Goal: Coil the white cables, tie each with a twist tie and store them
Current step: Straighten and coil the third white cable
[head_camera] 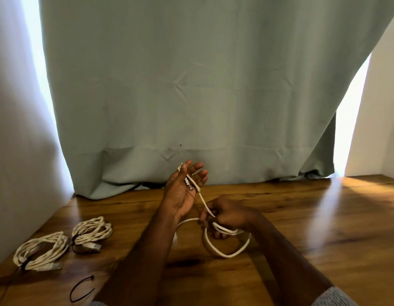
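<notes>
The person stands over a wooden counter backed by a pale green curtain, partway through winding a white cable. The left hand is raised, palm up, fingers spread and fairly straight, its grip wide; the plug end of the cable lies across the palm and the cord loops over the fingers, so the hand serves more as a peg to keep the end out of the way than as a clamp. From there the cord slopes down to the right hand, which sits low over the counter with fingers curled round several gathered turns, its grip narrow on the cable so the loops cannot spring apart. One big loop hangs below that hand and rests on the counter, near the person. Well to the left lie two finished coils: the farther bundle and the nearer bundle, just beside each other, each cinched by a dark tie, set aside clear of the work. A loose black tie waits at the near edge, presumably for this cable once winding is done. By my reckoning the third cable is roughly half coiled.
</notes>
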Demonstrator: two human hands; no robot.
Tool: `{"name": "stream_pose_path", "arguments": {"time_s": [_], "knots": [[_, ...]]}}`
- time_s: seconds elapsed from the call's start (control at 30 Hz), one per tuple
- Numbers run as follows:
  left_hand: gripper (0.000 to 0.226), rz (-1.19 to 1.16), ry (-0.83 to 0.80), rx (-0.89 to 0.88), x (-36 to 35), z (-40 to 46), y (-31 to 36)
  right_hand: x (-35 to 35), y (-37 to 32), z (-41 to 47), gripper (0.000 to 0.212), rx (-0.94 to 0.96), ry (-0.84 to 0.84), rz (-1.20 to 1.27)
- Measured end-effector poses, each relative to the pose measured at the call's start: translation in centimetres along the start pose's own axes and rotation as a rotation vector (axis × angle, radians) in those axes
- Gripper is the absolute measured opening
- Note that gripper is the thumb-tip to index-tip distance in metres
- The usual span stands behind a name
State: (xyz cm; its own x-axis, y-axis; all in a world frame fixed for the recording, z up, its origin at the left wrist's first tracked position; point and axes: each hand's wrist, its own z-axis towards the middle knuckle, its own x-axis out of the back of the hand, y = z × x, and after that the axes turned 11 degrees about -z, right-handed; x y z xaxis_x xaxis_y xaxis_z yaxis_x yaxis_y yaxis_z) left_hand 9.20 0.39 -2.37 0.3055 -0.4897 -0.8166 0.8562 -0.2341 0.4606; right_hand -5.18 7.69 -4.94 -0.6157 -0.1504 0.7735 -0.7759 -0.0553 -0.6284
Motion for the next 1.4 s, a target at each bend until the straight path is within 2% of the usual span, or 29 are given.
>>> {"name": "stream_pose_path", "arguments": {"time_s": [0.13, 0.23, 0.37, 0.47, 0.53, 0.63, 0.7, 0.77, 0.83, 0.87, 0.93, 1.03, 1.17, 1.27, 1.33, 1.4], "knots": [[0.026, 0.042, 0.013, 0.033, -0.1, -0.1, -0.4, 0.0, -1.1, -0.1, 0.024, 0.027, -0.113, -0.095], [0.026, 0.190, 0.035, 0.012, 0.1, -0.1, -1.1, 0.5, -1.1, -0.1, 0.018, 0.107, -0.141, -0.067], [0.023, 0.629, 0.023, -0.065, 1.1, -0.1, -2.3, 0.9, -0.1, -0.4, 0.016, 0.155, -0.104, 0.020], [0.019, 1.089, -0.036, -0.184, 2.0, -0.6, -2.8, 1.1, 0.0, -1.4, 0.012, 0.176, -0.178, 0.266], [0.027, 1.334, -0.087, -0.298, 2.4, -1.4, -3.4, 1.3, 0.1, -1.8, 0.011, 0.085, -0.240, 0.414], [0.032, 1.578, -0.111, -0.500, 3.4, -1.8, -3.7, 1.5, 1.0, -1.9, 0.031, 0.024, -0.350, 0.586], [0.025, 1.558, -0.066, -0.510, 4.3, -1.3, -3.5, 1.7, 1.7, -1.6, 0.050, -0.008, -0.256, 0.677], [0.007, 1.498, -0.015, -0.464, 5.4, -0.8, -2.8, 2.1, 2.2, -1.5, 0.068, -0.053, -0.098, 0.768], [0.022, 1.510, 0.082, -0.433, 6.9, -0.2, -2.5, 2.4, 2.5, -1.2, 0.068, -0.058, 0.047, 0.801], [0.022, 1.445, 0.164, -0.416, 7.1, 0.0, -2.4, 2.4, 2.5, -1.2, 0.063, -0.064, 0.116, 0.788], [0.013, 1.305, 0.316, -0.384, 7.6, 0.5, -2.3, 2.1, 2.5, -1.2, 0.046, -0.102, 0.274, 0.662], [0.035, 1.241, 0.432, -0.390, 8.7, 1.2, -2.4, 1.8, 2.3, -1.3, 0.019, -0.075, 0.395, 0.252], [0.021, 1.383, 0.433, -0.319, 7.7, 0.5, -2.0, 1.2, -0.3, -1.8, 0.027, 0.128, 0.459, 0.210], [0.015, 1.520, 0.352, -0.322, 7.7, 0.1, -2.2, 0.5, -2.2, -1.2, 0.039, 0.182, 0.565, -0.088], [0.014, 1.546, 0.298, -0.319, 8.4, 0.4, -2.7, -0.3, -2.6, -0.8, 0.053, 0.123, 0.479, -0.331], [0.017, 1.491, 0.355, -0.269, 8.0, 0.8, -2.8, -1.1, -2.6, -0.2, 0.047, 0.072, 0.353, -0.539]]}}
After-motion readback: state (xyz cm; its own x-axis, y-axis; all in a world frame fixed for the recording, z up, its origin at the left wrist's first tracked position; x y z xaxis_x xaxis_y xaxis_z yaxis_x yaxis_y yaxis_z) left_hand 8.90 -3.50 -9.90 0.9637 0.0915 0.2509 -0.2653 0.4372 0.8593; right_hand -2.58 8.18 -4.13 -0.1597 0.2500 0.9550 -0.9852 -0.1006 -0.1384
